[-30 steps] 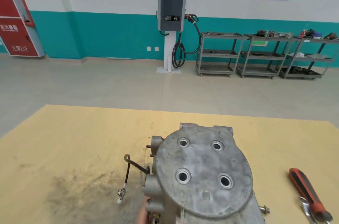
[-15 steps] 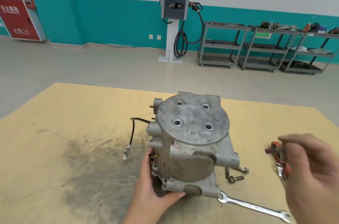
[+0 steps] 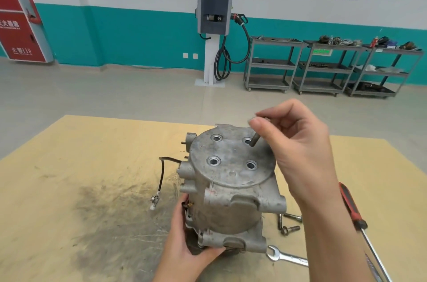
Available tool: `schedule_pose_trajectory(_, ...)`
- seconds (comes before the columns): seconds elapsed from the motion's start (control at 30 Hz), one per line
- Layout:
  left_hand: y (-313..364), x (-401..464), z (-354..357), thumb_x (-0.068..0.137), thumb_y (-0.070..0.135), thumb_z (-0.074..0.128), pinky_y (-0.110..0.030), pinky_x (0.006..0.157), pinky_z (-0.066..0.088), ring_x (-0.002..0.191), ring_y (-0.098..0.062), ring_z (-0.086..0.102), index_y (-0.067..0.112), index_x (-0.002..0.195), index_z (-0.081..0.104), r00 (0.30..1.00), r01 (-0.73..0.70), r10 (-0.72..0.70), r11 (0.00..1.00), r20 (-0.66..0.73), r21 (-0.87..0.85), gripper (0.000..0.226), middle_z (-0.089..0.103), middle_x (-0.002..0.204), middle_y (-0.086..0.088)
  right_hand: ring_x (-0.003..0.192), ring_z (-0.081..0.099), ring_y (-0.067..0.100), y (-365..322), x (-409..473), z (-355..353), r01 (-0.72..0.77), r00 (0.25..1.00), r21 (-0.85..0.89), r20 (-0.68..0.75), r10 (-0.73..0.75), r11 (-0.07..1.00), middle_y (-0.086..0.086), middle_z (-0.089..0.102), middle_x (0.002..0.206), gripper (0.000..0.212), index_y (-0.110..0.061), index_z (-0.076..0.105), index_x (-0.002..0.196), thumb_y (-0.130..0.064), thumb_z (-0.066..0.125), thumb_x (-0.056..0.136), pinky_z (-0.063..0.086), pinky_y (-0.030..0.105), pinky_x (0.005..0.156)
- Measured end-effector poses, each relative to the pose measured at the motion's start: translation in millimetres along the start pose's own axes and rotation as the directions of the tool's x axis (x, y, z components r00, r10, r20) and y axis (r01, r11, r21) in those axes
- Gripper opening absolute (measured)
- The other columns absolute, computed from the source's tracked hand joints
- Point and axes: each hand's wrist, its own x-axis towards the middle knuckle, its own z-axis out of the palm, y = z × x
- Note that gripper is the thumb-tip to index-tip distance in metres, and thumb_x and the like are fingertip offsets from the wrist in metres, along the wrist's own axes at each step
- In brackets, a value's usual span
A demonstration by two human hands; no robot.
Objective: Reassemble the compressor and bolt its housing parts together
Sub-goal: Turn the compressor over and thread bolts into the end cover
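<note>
The grey cast compressor (image 3: 231,189) stands upright on the wooden table (image 3: 80,166), its round top face showing four bolt holes. My left hand (image 3: 191,242) grips its lower flange at the front left. My right hand (image 3: 298,147) pinches a long bolt (image 3: 254,139) between thumb and fingers, the bolt's tip at the far right hole. Loose bolts (image 3: 290,224) lie on the table to the right of the base. A black wire with a white plug (image 3: 159,180) hangs off the compressor's left side.
A silver open-end wrench (image 3: 286,257) lies by the compressor's front right corner. A red-and-black screwdriver (image 3: 353,212) lies further right. A dark oily stain marks the table at the left. Beyond the table are a charging post and grey shelf carts.
My right hand has risen from the table's right side to above the compressor's top, now pinching a bolt at the far right hole. My left hand keeps its hold on the base.
</note>
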Motion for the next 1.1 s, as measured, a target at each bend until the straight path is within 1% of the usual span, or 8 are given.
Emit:
schedule_pose_trajectory(0.13,3,2,3,0.045,0.008,0.095,-0.026,0.092,0.052,0.116,-0.020,0.061,0.020,0.137,0.035,1.000,-0.008,0.008,0.999,-0.024,-0.034,0.111,0.056,0.132,-0.007,0.068,0.057,0.019,10,0,1,-0.030,1.000,-0.155,-0.006,0.030,0.988,0.001,0.067,0.074,0.013,-0.016,0.066,0.079,-0.015,0.079,0.077,0.047,0.023,0.064)
schedule_pose_trajectory(0.3,-1,1,0,0.042,0.031,0.097,-0.030,0.098,0.049,0.116,-0.018,0.060,0.014,0.139,0.032,1.000,-0.013,0.014,1.000,-0.022,0.022,0.118,0.057,0.130,-0.007,0.066,0.056,0.006,9,6,1,-0.065,0.997,-0.167,0.037,0.072,0.984,0.005,0.066,0.076,0.011,-0.017,0.066,0.082,-0.015,0.077,0.080,0.048,0.017,0.060)
schedule_pose_trajectory(0.4,-3,-1,-2,0.050,0.036,0.093,-0.028,0.096,0.050,0.117,-0.015,0.060,0.017,0.139,0.033,1.000,-0.014,0.015,0.997,-0.027,0.070,0.109,0.061,0.125,0.004,0.064,0.054,0.000,9,12,1,-0.019,0.994,-0.312,0.098,0.052,0.950,-0.004,0.064,0.069,0.010,-0.021,0.066,0.083,-0.020,0.076,0.082,0.045,0.014,0.061)
schedule_pose_trajectory(0.5,-4,-2,-3,0.052,0.046,0.091,-0.027,0.100,0.047,0.121,-0.010,0.057,0.025,0.142,0.030,0.999,-0.023,0.026,0.996,-0.028,0.084,0.111,0.059,0.127,0.014,0.065,0.051,-0.001,9,15,2,0.017,0.993,-0.389,0.115,0.031,0.921,-0.008,0.061,0.070,0.009,-0.023,0.065,0.083,-0.022,0.074,0.084,0.041,0.014,0.062)
schedule_pose_trajectory(0.7,-1,-2,-2,0.055,0.044,0.091,-0.019,0.096,0.046,0.125,-0.007,0.053,0.033,0.144,0.026,0.999,-0.038,0.040,0.996,-0.020,0.086,0.110,0.054,0.133,0.019,0.067,0.051,0.000,11,14,2,0.020,0.993,-0.415,0.111,0.028,0.910,-0.012,0.058,0.070,0.007,-0.020,0.063,0.086,-0.017,0.069,0.089,0.040,0.015,0.063)
schedule_pose_trajectory(0.9,-3,-1,-2,0.047,0.049,0.093,-0.042,0.104,0.045,0.123,-0.013,0.056,0.036,0.142,0.026,1.000,-0.020,0.022,0.995,-0.019,0.097,0.117,0.055,0.135,0.012,0.067,0.053,0.008,10,10,1,0.008,0.985,-0.477,0.153,0.074,0.879,-0.004,0.060,0.072,0.008,-0.024,0.062,0.083,-0.022,0.067,0.089,0.043,0.025,0.064)
schedule_pose_trajectory(1.03,-2,0,-2,0.040,0.050,0.094,-0.029,0.102,0.046,0.123,-0.005,0.055,0.039,0.137,0.028,1.000,-0.011,0.012,0.997,-0.007,0.079,0.118,0.054,0.134,0.015,0.079,0.053,0.001,11,7,-1,0.063,0.980,-0.604,0.187,0.065,0.794,-0.010,0.056,0.082,0.014,-0.023,0.061,0.085,-0.026,0.054,0.097,0.036,0.015,0.067)
schedule_pose_trajectory(1.1,1,1,-2,0.039,0.045,0.095,-0.032,0.104,0.045,0.123,-0.006,0.054,0.039,0.137,0.028,1.000,-0.012,0.012,0.997,0.005,0.075,0.119,0.056,0.131,0.020,0.088,0.053,-0.001,12,6,-2,0.052,0.983,-0.589,0.173,0.063,0.807,-0.007,0.054,0.093,0.020,-0.022,0.065,0.087,-0.020,0.049,0.099,0.035,0.008,0.075)
